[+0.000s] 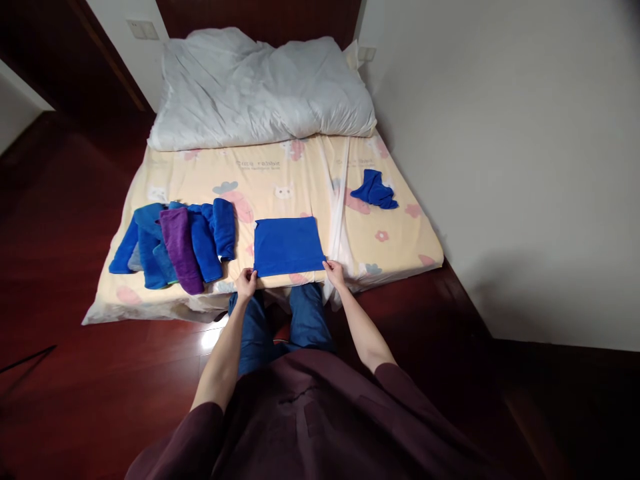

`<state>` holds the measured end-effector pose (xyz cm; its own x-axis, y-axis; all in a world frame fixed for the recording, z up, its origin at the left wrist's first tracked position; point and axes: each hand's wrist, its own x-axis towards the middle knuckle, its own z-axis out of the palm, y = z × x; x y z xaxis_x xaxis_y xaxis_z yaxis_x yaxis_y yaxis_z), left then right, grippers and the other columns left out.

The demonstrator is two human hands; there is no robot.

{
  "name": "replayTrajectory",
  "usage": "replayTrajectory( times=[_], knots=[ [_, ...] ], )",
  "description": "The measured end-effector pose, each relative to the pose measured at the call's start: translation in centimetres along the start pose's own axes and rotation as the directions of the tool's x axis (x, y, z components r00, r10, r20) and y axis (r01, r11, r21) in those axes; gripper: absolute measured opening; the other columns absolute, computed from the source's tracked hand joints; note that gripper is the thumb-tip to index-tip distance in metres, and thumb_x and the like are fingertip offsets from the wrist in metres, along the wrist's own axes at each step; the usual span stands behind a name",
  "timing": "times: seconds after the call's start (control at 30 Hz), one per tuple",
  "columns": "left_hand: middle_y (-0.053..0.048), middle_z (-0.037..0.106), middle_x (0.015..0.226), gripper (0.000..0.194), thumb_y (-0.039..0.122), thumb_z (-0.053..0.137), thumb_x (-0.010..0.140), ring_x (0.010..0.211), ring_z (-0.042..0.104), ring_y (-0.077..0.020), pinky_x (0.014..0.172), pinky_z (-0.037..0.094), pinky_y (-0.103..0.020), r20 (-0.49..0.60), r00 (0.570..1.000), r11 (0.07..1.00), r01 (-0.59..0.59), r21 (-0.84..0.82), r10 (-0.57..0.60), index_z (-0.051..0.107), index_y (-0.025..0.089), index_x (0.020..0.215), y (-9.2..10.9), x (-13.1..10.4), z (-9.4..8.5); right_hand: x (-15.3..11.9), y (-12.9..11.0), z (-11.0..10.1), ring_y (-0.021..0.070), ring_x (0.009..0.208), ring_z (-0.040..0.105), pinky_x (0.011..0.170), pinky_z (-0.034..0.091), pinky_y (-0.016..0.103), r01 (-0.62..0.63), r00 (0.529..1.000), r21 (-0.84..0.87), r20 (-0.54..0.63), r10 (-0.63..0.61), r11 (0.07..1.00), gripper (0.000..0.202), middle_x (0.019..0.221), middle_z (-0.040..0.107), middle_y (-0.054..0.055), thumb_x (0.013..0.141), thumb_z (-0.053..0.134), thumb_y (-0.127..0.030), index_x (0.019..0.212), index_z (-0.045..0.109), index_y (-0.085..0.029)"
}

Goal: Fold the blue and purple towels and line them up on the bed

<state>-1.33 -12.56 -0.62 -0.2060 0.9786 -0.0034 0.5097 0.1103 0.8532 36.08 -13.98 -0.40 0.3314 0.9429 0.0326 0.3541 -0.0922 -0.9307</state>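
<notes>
A blue cloth (289, 245) lies flat as a rectangle near the front edge of the bed, with a small white tag at its far left corner. My left hand (247, 283) pinches its near left corner, and my right hand (333, 272) pinches the near right corner. Left of it lies a pile of rolled or folded cloths in several blues, with a purple cloth (181, 251) on top. A crumpled blue cloth (375, 190) rests farther back on the right.
The bed (280, 180) has a yellow patterned sheet, with a sheer white strip (339, 213) running front to back. A bulky white quilt (265, 90) fills the far end. A wall (490, 147) stands along the right side.
</notes>
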Motion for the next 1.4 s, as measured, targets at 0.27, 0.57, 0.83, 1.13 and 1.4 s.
replayTrajectory(
  times=[0.27,0.57,0.83,1.13,1.4],
  knots=[
    [-0.019,0.065,0.119,0.039,0.038,0.055,0.092,0.118,0.062,-0.0337,0.105,0.050,-0.053,-0.064,0.978,0.969,-0.187,0.163,0.200,0.058,0.017,0.124,2.2,-2.6,-1.0,-1.2,-1.9,-0.8,0.0255,0.085,0.069,0.081,0.058,0.040,0.033,0.996,-0.040,-0.086,-0.037,0.999,0.041,0.098,0.075,0.014,0.087,0.059,-0.055,0.101,0.071,-0.018],
    [-0.013,0.037,0.166,0.054,0.025,0.039,0.100,0.157,0.028,-0.0281,0.127,0.029,-0.052,0.392,0.783,0.767,-0.594,0.242,0.482,0.045,0.019,0.154,3.9,-8.0,-0.6,-8.0,-4.5,-0.4,0.0264,0.143,0.050,0.122,0.036,0.049,0.455,0.879,-0.320,0.308,-0.363,0.831,0.042,0.149,0.060,0.008,0.101,0.043,-0.027,0.136,0.067,-0.024],
    [-0.021,0.035,0.165,0.061,0.022,0.040,0.094,0.158,0.020,-0.0361,0.127,0.023,-0.060,0.352,0.857,0.792,-0.495,0.357,0.377,0.046,0.007,0.153,3.8,-4.4,1.7,-5.7,-3.4,2.6,0.0273,0.154,0.034,0.128,0.022,0.055,0.396,0.909,-0.440,0.312,-0.276,0.806,0.058,0.163,0.041,0.011,0.097,0.040,-0.017,0.154,0.049,-0.018],
    [-0.021,0.041,0.161,0.064,0.010,0.034,0.093,0.154,0.034,-0.0326,0.126,0.029,-0.056,0.453,0.841,0.665,-0.521,0.535,0.295,0.043,0.009,0.157,3.7,-1.1,1.5,-3.9,-4.5,3.3,0.0262,0.153,0.035,0.121,0.031,0.050,0.322,0.940,-0.734,0.321,-0.113,0.598,0.062,0.164,0.038,0.016,0.096,0.038,-0.011,0.157,0.043,-0.011],
    [-0.025,0.048,0.155,0.062,0.002,0.035,0.091,0.146,0.047,-0.0330,0.123,0.034,-0.052,0.519,0.828,0.549,-0.540,0.638,0.211,0.050,0.006,0.151,6.5,0.0,1.1,-1.7,-8.1,2.9,0.0283,0.144,0.047,0.114,0.034,0.048,0.344,0.917,-0.809,0.399,0.015,0.477,0.054,0.155,0.052,0.017,0.098,0.032,-0.006,0.145,0.059,-0.013]
  ],
)
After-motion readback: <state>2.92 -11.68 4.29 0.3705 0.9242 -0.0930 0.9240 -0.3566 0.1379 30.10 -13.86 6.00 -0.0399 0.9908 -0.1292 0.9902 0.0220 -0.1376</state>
